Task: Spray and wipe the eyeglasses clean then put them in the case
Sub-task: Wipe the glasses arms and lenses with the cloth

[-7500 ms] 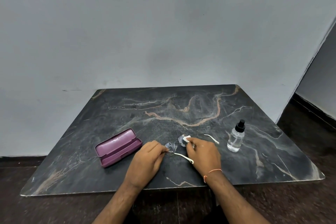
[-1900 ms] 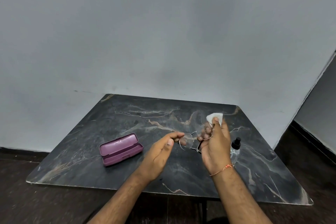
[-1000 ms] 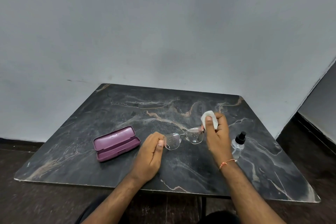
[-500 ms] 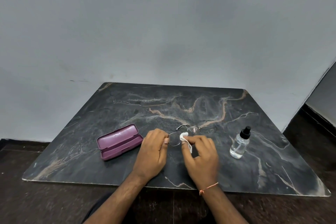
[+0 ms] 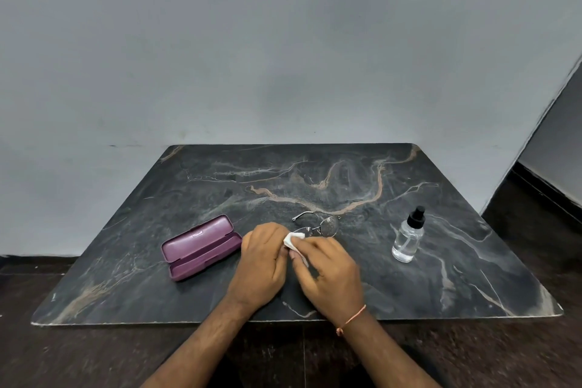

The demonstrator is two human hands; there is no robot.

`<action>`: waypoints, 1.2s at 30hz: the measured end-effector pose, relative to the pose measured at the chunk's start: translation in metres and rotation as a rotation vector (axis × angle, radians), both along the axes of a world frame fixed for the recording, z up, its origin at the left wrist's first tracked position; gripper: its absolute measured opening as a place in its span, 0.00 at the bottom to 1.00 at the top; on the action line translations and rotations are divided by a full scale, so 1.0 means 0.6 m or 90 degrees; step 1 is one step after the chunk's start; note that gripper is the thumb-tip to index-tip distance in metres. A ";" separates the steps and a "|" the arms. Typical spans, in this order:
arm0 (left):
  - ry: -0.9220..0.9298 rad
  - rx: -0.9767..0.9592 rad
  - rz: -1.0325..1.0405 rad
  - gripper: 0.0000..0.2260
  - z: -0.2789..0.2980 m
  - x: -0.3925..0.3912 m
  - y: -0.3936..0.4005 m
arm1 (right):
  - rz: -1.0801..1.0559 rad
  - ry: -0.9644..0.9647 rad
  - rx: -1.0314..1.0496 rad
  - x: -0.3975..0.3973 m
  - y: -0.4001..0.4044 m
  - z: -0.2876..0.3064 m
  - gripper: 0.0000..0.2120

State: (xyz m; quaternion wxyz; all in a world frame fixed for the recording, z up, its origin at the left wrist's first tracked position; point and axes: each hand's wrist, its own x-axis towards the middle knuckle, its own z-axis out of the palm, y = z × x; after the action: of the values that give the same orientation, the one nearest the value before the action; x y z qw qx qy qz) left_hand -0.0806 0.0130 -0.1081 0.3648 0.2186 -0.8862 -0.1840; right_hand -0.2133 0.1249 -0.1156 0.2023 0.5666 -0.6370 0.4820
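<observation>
Just below the frame's centre, the eyeglasses (image 5: 318, 227) are steadied on the table (image 5: 472, 277) by the left hand (image 5: 263, 264), fingers closed on the left lens rim, long axis running left-right. The cloth (image 5: 294, 241) is pinched in the right hand (image 5: 330, 274) against that lens. The case (image 5: 201, 246), lying open and empty, is just left of the left hand. The spray bottle (image 5: 407, 238) stands apart at right.

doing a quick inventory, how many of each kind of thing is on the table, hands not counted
glasses: 1
cloth: 1
case: 1
spray bottle: 1
total: 4
</observation>
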 end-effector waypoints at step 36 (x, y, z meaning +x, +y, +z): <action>0.052 0.070 0.029 0.10 -0.001 0.001 -0.004 | -0.119 -0.063 -0.006 -0.005 -0.008 0.004 0.10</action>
State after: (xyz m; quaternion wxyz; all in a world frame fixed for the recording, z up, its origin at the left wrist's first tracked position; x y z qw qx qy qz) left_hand -0.0803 0.0104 -0.1089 0.3919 0.2510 -0.8539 -0.2327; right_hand -0.2164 0.1202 -0.1130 0.2175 0.4795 -0.6939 0.4913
